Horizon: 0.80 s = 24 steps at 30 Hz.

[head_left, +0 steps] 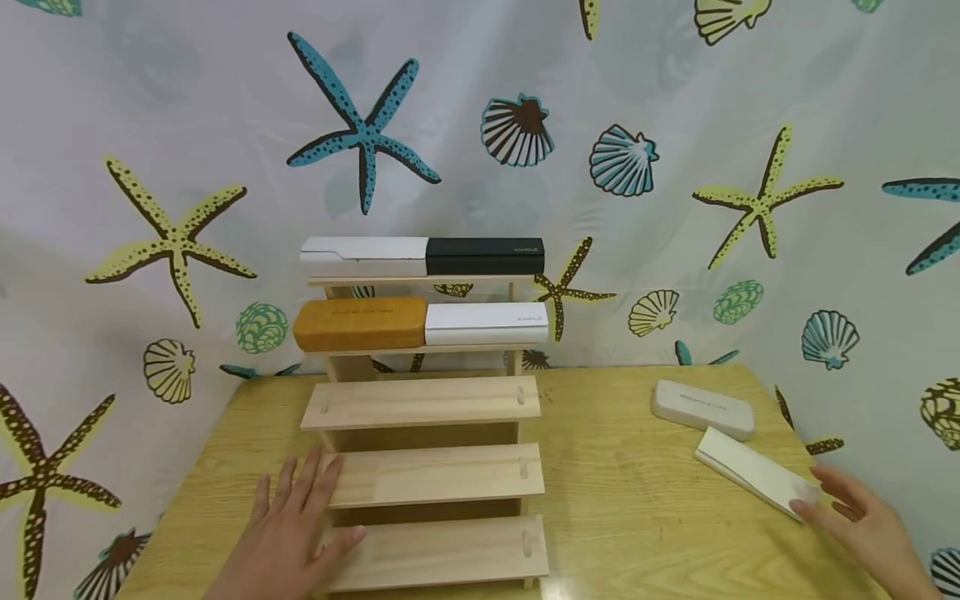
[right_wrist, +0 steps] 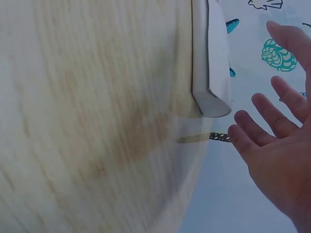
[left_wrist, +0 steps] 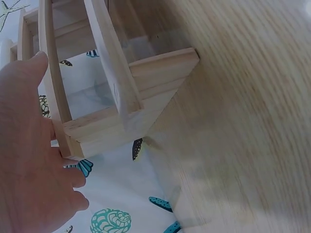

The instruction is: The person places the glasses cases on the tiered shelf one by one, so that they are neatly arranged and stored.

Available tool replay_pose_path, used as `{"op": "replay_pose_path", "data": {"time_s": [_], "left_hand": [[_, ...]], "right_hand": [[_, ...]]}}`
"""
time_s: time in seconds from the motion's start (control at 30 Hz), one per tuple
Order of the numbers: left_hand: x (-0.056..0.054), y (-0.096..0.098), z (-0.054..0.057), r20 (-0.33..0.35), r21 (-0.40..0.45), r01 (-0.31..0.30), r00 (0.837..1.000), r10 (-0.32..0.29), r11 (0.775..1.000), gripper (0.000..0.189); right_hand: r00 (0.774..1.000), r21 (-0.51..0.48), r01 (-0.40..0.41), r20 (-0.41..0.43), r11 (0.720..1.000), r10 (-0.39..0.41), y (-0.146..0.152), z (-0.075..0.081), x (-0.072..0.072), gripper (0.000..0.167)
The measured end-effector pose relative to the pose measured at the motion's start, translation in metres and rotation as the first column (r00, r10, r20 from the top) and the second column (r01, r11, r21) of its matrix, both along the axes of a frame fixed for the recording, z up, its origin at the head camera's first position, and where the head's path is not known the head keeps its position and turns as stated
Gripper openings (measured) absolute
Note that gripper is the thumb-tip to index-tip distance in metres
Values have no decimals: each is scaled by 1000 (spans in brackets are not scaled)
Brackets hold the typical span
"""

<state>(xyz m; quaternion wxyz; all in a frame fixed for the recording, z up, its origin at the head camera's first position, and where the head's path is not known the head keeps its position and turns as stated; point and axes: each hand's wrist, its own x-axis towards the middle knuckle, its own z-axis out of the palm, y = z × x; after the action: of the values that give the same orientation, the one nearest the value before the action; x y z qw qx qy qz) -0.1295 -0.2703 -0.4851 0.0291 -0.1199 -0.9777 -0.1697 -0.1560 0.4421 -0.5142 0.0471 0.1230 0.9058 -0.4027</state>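
My left hand [head_left: 288,533] rests against the left side of a stepped wooden rack [head_left: 442,475], fingers spread and thumb over the lowest step. The left wrist view shows the thumb [left_wrist: 39,68] at a board's edge. On the right, my right hand [head_left: 862,521] is beside the near end of a white folding glasses case [head_left: 757,472] lying on the table. In the right wrist view the fingers [right_wrist: 265,114] are spread and apart from that case [right_wrist: 216,58]. Just behind it lies a light grey rounded glasses case [head_left: 702,408].
The rack's top step holds a white case [head_left: 365,257] and a black case [head_left: 485,257]. Below them sit an orange-brown case [head_left: 360,325] and another white case [head_left: 487,323]. A curtain [head_left: 480,200] with starfish and shells hangs behind the wooden table [head_left: 615,500].
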Motion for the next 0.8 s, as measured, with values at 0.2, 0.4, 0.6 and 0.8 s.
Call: {"op": "replay_pose_path", "data": {"time_s": [0.2, 0.4, 0.6, 0.8], "left_hand": [[0, 1, 0, -2, 16, 5, 1000, -5, 1000, 91], [0, 2, -1, 1, 19, 1, 1000, -1, 1000, 89], [0, 2, -2, 2, 23, -2, 1000, 2, 1000, 89], [0, 1, -4, -2, 16, -4, 1000, 4, 1000, 90]], "right_hand": [[996, -3, 28, 87, 1000, -27, 6, -14, -2, 109], [992, 26, 47, 116, 999, -49, 8, -26, -2, 111], [993, 28, 34, 114, 999, -37, 9, -28, -5, 112], [995, 49, -2, 101, 999, -3, 9, -30, -6, 111]]}}
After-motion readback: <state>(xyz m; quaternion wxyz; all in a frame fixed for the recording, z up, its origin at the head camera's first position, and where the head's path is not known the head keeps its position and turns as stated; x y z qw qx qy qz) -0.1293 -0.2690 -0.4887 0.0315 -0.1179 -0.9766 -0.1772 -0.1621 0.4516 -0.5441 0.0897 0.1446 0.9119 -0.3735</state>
